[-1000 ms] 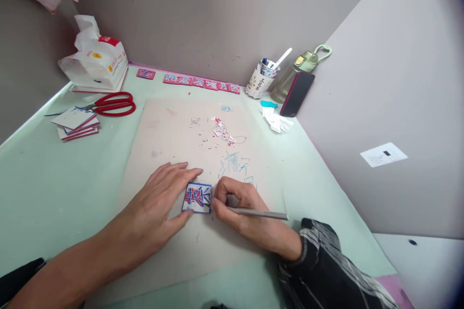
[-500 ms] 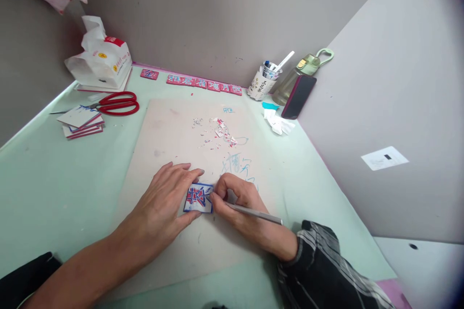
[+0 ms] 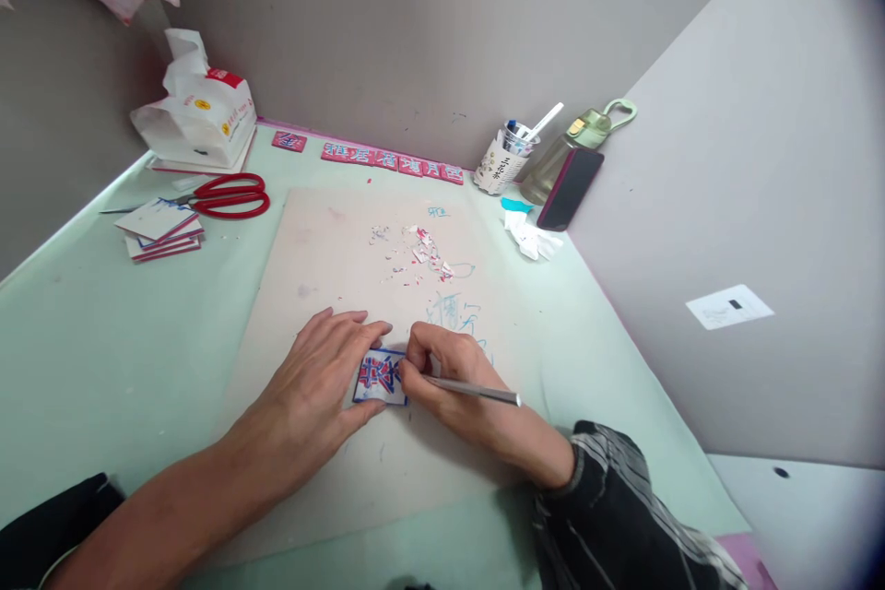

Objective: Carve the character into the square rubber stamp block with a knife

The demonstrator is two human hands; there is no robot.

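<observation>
A small white card (image 3: 380,378) with a blue border and a blue and red character lies on the beige board (image 3: 304,249). Around its left side my left hand (image 3: 311,387) keeps hold, fingertips at the top edge and thumb at the bottom edge. My right hand (image 3: 449,378) is closed round a slim silver knife (image 3: 482,391), its tip hidden behind the fingers at the card's right part. Scraps of white and red (image 3: 429,251) are scattered on the board above the hands.
Red scissors (image 3: 231,195) and stacked cards (image 3: 162,226) lie at left, near a tissue pack (image 3: 200,120). Finished-looking red tiles (image 3: 387,160) line the back. A pen cup (image 3: 499,161), bottle (image 3: 553,166), phone (image 3: 571,189) and crumpled tissue (image 3: 531,235) stand or lie at back right.
My right hand has shifted slightly up, and the knife's back end has moved up and left. The whole view has shifted a little. My left hand keeps its hold on the card.
</observation>
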